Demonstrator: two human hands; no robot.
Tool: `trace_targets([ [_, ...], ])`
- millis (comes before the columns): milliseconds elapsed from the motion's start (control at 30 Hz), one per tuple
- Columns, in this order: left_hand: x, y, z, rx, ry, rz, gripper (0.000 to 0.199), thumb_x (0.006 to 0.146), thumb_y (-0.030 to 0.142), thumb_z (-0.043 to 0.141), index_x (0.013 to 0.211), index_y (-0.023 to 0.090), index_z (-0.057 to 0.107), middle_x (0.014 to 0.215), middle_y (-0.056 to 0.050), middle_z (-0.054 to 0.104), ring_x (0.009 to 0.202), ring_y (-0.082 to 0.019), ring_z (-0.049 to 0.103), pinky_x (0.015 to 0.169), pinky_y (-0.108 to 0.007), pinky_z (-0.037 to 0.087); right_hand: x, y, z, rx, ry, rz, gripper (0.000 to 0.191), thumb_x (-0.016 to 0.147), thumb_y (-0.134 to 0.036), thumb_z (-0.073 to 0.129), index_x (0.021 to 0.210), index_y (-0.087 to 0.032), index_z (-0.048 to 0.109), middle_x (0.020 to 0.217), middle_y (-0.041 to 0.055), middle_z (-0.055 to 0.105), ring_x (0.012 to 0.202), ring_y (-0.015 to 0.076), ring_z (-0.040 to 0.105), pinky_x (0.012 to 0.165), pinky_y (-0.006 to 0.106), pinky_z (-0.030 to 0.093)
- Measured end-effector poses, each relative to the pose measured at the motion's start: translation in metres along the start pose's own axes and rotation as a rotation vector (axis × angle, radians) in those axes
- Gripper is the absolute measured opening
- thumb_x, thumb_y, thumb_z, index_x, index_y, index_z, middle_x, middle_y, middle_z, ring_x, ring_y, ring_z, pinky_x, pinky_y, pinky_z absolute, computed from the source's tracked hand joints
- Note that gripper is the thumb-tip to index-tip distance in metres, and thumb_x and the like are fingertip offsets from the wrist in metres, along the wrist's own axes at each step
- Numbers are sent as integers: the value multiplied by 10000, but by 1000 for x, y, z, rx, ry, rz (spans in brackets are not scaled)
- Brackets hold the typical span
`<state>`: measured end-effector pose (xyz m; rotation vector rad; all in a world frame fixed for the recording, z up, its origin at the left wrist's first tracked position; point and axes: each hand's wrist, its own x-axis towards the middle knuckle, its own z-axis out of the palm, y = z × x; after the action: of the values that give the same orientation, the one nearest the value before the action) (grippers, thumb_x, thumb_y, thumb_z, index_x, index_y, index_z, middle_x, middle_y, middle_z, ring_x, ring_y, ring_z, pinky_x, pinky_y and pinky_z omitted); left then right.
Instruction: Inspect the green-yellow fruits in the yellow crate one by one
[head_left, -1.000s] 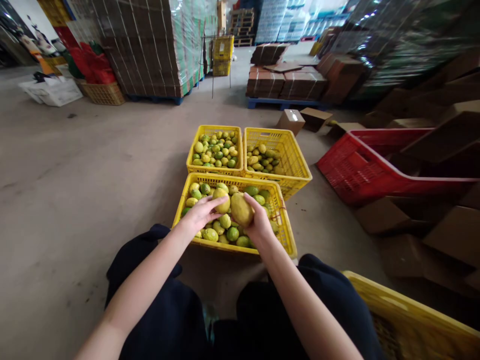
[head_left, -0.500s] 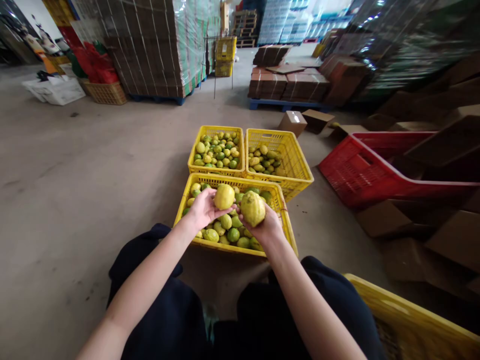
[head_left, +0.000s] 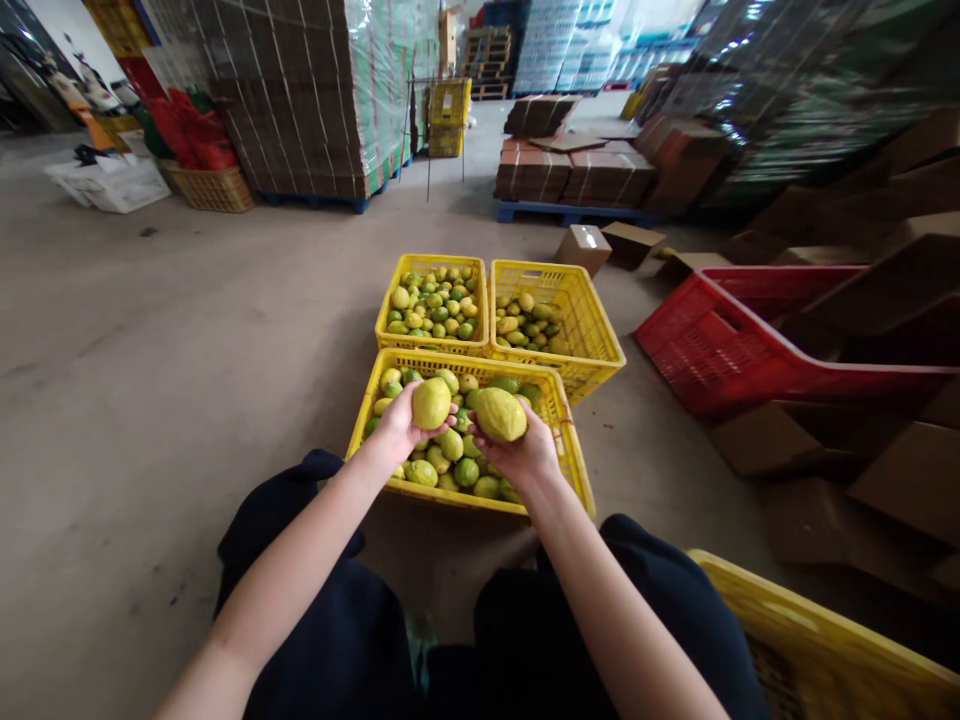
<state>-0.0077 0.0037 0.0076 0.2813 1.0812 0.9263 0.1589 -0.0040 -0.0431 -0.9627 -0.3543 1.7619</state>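
A round yellow lemon (head_left: 431, 403) rests in my left hand (head_left: 400, 428), whose fingers curl beneath it. My right hand (head_left: 531, 452) holds a larger, oblong yellow lemon (head_left: 501, 415). Both hands are above the near yellow crate (head_left: 480, 503), which holds many green and yellow lemons (head_left: 421, 472). Behind it, the back left yellow crate (head_left: 431, 346) is filled with small green and yellow fruit. The back right yellow crate (head_left: 600, 361) has fruit on its left side.
A red crate (head_left: 675, 340) with cardboard in it stands at the right, beside loose boxes (head_left: 772, 440). Another yellow crate (head_left: 825, 630) is at the lower right. Farther off are stacked flat cartons (head_left: 574, 172) on a blue pallet and a wrapped stack (head_left: 285, 100).
My left hand has shifted slightly left with its lemon. The lemon in my right hand has turned, so its long side now lies sideways.
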Motion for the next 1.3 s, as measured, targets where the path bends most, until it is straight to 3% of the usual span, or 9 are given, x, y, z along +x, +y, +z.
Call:
trace_targets([
  [133,2,-2,-1,-77,-14,44,398,1019,390,371,936,118,650,664,-77,697,515,-135,649,462,-196,530,1,3,3,-33,100,-13,238,760,-465,639,849,-245,647,686,47,716,659,284,700,532,400,549],
  [267,4,-3,1,-68,19,13,332,977,464,474,933,171,625,663,-29,662,491,-130,626,446,-207,516,-3,1,8,-17,84,-23,194,743,-410,641,842,-243,634,713,36,714,723,286,714,605,435,589],
  [433,1,-5,1,-73,-7,56,247,848,415,687,882,188,595,625,17,597,481,-103,590,420,-163,472,-15,-5,18,11,53,-4,185,754,-384,663,844,-223,667,690,32,705,663,244,699,535,351,585],
  [533,-2,-3,1,-126,-39,35,223,907,374,571,869,156,593,630,-19,603,508,-125,602,425,-177,487,-20,-8,23,83,42,46,145,754,-293,636,850,-191,678,687,44,717,638,226,701,487,300,573],
  [700,0,0,2,-204,-69,-55,325,964,294,371,981,81,617,693,-89,645,548,-139,601,451,-194,521,-22,-11,23,195,-45,86,237,792,-248,553,934,-113,686,725,111,746,630,217,721,515,264,603],
  [1067,14,-10,-3,-161,-69,-93,479,1019,453,336,1069,71,620,708,-78,615,498,-114,535,421,-179,452,-20,-14,28,167,130,198,351,965,-428,500,1025,-116,650,649,77,722,539,184,706,459,215,589],
  [1167,17,-17,-3,-86,-16,33,379,1006,447,417,1048,121,606,795,-74,626,562,-106,560,509,-183,491,-18,-10,28,94,144,136,255,937,-396,560,962,-152,633,687,46,710,557,158,687,513,223,605],
  [1233,19,-21,-3,28,51,258,247,962,383,557,1093,175,560,952,-71,643,705,-119,623,634,-206,541,-16,-5,25,-10,155,-8,209,845,-364,683,934,-195,599,766,21,704,627,161,685,563,262,622],
  [1300,18,-24,-4,193,104,555,352,878,320,692,1157,219,502,1145,-75,617,913,-153,650,769,-247,559,-14,0,20,-181,201,-256,382,706,-353,809,962,-238,549,896,5,694,761,185,691,631,306,629],
])
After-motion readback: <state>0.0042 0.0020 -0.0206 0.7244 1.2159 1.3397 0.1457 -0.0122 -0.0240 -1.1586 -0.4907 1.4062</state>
